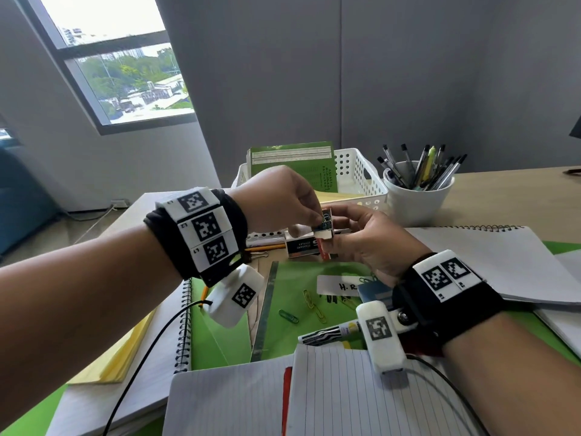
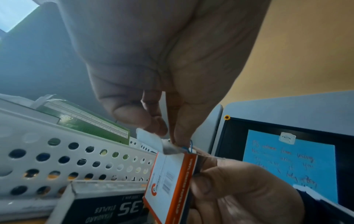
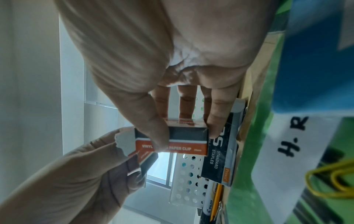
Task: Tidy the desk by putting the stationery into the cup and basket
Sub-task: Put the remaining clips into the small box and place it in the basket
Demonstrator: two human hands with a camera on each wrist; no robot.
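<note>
Two hands meet above the middle of the desk in the head view. The right hand [image 1: 361, 237] grips a small orange paper-clip box [image 1: 325, 229], open end up, evidently to steady it for filling. The left hand [image 1: 283, 196] pinches a blue paper clip [image 1: 323, 221] at the box mouth. Behind, toward the desk's far edge, stand the white basket [image 1: 355, 171] and the cup [image 1: 418, 196] full of pens. Loose clips [image 1: 311, 302] lie on the green folder [image 1: 283, 313] toward the near edge, so the task looks unfinished.

Left wrist view: thumb and forefinger are closed on the blue clip [image 2: 188, 146], which is partly inside the box [image 2: 170, 181]; the torn flap stands clear of the opening. A black staples box [image 2: 107, 207] lies against the basket wall [image 2: 76, 159].

Right wrist view: thumb on the near face, fingers behind, clamp the box [image 3: 178, 141] firmly. The left hand's fingers [image 3: 132, 175] sit at the flap end. A yellow clip [image 3: 333, 180] is still loose.
</note>
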